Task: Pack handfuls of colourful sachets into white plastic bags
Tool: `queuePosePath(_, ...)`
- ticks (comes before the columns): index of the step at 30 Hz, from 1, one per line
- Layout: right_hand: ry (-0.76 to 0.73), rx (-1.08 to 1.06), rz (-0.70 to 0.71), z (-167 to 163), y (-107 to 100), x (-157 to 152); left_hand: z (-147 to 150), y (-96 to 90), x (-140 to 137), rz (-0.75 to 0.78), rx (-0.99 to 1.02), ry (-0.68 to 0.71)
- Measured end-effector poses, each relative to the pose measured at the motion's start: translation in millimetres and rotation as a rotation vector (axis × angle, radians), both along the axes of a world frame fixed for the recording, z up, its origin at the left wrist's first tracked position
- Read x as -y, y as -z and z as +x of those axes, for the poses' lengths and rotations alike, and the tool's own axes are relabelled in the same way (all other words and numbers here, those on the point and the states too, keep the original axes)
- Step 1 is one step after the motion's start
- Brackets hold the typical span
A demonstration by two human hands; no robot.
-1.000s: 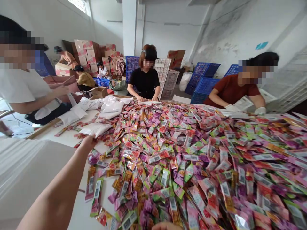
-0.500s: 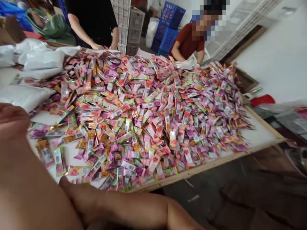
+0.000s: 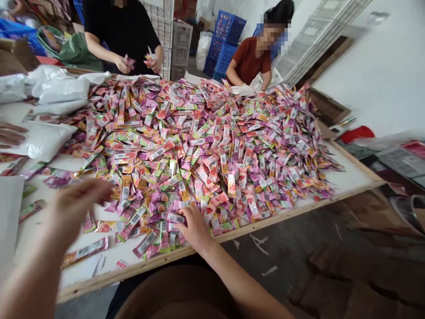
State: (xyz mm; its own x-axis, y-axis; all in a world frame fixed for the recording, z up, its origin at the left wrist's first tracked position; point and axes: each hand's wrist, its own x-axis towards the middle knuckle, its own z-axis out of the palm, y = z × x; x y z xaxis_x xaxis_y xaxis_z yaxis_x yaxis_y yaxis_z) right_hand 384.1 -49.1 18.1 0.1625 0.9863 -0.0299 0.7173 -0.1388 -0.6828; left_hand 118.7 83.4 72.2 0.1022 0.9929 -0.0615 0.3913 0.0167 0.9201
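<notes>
A large heap of small colourful sachets (image 3: 206, 141), pink, purple, green and orange with barcodes, covers the white table (image 3: 348, 181). My right hand (image 3: 193, 227) rests palm down on sachets at the near edge of the heap, fingers spread over them. My left hand (image 3: 78, 203) hovers blurred above the left fringe of the heap, fingers apart, nothing seen in it. White plastic bags (image 3: 43, 139) lie to the left.
Another person's hand (image 3: 9, 134) rests on a white bag at far left. A person in black (image 3: 122, 31) holds sachets at the far side; a person in red (image 3: 252, 57) works at the far right. Blue crates (image 3: 227, 31) stand behind. A wooden rim (image 3: 299, 212) edges the table.
The view tilted down from the room to the table. My left arm pulled back from the far bags to the near fringe. My right hand came to rest on the near sachets.
</notes>
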Motion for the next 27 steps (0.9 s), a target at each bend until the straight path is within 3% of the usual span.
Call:
queuePosePath(3,-0.069,0.041,0.004,12,2,-7,35,37.5,38,0.070,-0.117,0.224)
queuePosePath(5,-0.001,0.007,-0.027,21,0,-12,59,62.0,58,0.178,-0.194,0.280)
queuePosePath(7,0.074,-0.013,-0.050,30,-2,-20,74,74.9,68,0.358,-0.399,0.345)
queuePosePath(9,0.081,-0.026,-0.031,34,-3,-33,80,76.7,67,0.534,-0.638,0.413)
queuePosePath(11,0.019,-0.020,0.003,28,-1,-50,81,73.6,59,0.622,-0.751,0.461)
queuePosePath(15,-0.165,0.077,0.018,0,9,-84,68,73.2,52,0.707,-0.722,0.585)
queuePosePath(18,-0.161,0.041,0.012,-9,16,-97,51,79.2,62,0.738,-0.655,0.635)
queuePosePath(23,-0.086,-0.413,0.141,7,19,-102,45,84.5,75,0.759,-0.624,0.553)
queuePosePath(27,0.021,-0.911,0.089,18,10,-100,70,79.1,61,0.763,-0.703,0.504)
